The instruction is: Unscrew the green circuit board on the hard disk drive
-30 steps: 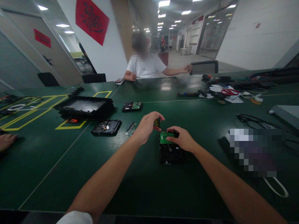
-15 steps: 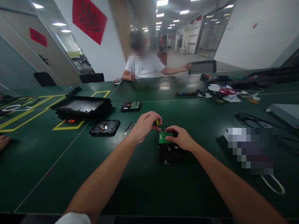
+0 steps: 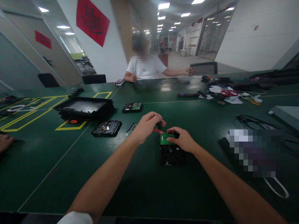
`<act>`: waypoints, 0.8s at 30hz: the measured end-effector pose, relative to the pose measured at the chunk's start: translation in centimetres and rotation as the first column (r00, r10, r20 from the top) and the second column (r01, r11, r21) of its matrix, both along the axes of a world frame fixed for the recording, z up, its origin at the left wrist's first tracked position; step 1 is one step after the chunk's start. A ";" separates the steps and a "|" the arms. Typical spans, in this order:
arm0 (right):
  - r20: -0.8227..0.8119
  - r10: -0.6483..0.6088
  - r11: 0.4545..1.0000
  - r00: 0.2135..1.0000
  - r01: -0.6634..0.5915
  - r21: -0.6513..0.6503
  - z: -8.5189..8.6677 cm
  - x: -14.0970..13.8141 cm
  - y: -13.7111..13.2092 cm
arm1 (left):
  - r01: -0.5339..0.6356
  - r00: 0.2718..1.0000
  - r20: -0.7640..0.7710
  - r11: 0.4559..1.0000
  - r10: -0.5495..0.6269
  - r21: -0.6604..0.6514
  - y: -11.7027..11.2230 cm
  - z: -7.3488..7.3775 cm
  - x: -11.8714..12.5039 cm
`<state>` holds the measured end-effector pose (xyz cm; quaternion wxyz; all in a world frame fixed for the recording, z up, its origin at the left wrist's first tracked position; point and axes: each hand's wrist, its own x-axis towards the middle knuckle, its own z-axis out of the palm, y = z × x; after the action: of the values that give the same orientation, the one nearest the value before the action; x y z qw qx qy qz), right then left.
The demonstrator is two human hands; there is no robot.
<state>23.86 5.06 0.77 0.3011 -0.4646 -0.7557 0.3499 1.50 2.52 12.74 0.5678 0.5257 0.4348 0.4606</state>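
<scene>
A black hard drive (image 3: 171, 154) with a green circuit board (image 3: 164, 139) at its far end lies flat on the table in front of me. My right hand (image 3: 182, 139) grips its far right side, the thumb lying over the board. Just above the drive's far left corner, my left hand (image 3: 151, 125) is closed around a small screwdriver (image 3: 159, 125), mostly hidden by the fingers; its tip cannot be made out. Left of that hand lies a loose circuit board (image 3: 130, 128), partly covered by my wrist.
Another black drive (image 3: 106, 128) sits to the left, a third drive (image 3: 132, 107) farther back. A black tray (image 3: 84, 106) stands at the left. Cables (image 3: 251, 121) and a blurred-out object (image 3: 257, 152) lie right. Across the table sits a person (image 3: 146, 68); another person's hand (image 3: 6, 141) shows far left.
The view has shifted slightly, moving the scene right and down. My left fingers have turned a little around the screwdriver, hiding its yellow part. My right hand keeps its hold on the drive.
</scene>
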 end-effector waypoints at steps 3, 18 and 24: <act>0.003 -0.001 1.000 1.000 0.001 0.002 -0.2 0.1 0.1 | 0.020 1.000 0.023 1.000 -0.021 0.022 0.0 -0.1 0.0; 0.001 -0.010 1.000 1.000 0.010 0.023 -0.5 0.0 0.2 | 0.055 0.993 0.109 0.998 -0.054 -0.003 0.3 -1.0 0.1; 0.011 -0.005 1.000 1.000 0.005 0.002 -0.4 0.1 0.2 | 0.032 0.998 -0.060 0.989 -0.023 0.143 0.5 -1.0 -0.1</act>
<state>23.95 5.26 0.33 0.2985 -0.4681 -0.7564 0.3458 1.35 3.06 11.79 0.5217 0.5844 0.4097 0.4673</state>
